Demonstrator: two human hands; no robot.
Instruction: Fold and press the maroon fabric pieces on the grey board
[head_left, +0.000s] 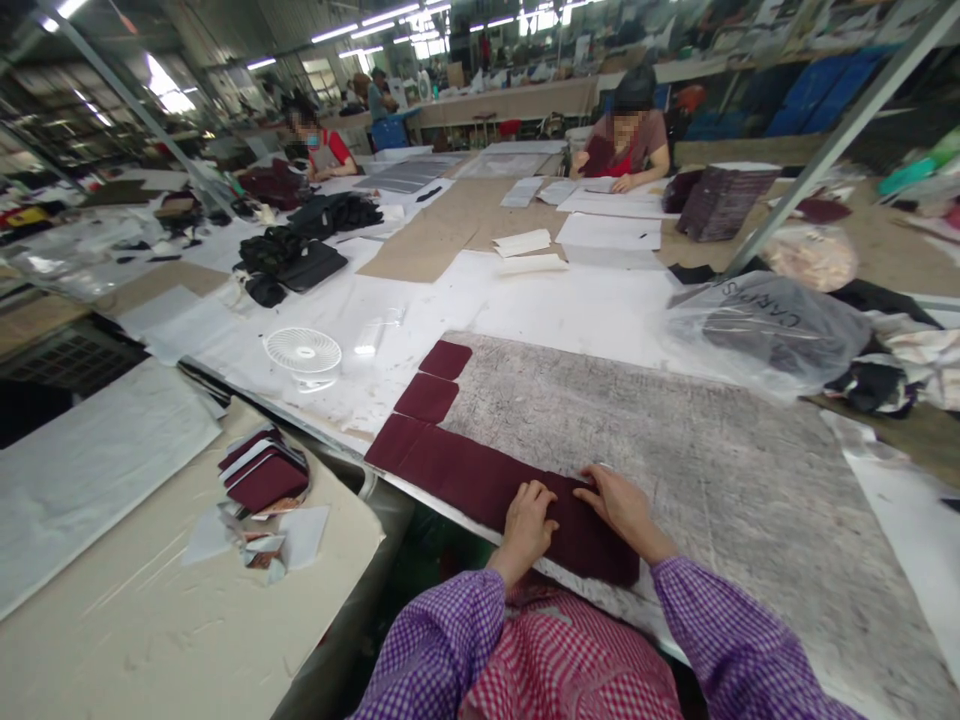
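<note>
A row of dark maroon fabric pieces [465, 478] lies along the near edge of a grey marked work board [675, 450]. My left hand [527, 528] rests flat on the nearest piece, fingers bent onto the cloth. My right hand [619, 505] presses the same piece from the right, fingertips pointing left and almost meeting the left hand. Two separate maroon pieces [436, 380] sit further up the board's left edge. Neither hand lifts anything.
A stack of maroon pieces with white paper [262, 480] sits on the side table at left. A small white fan [303, 352] stands on the white sheet. A plastic bag [765, 330] lies at right. Two other people work at the far tables.
</note>
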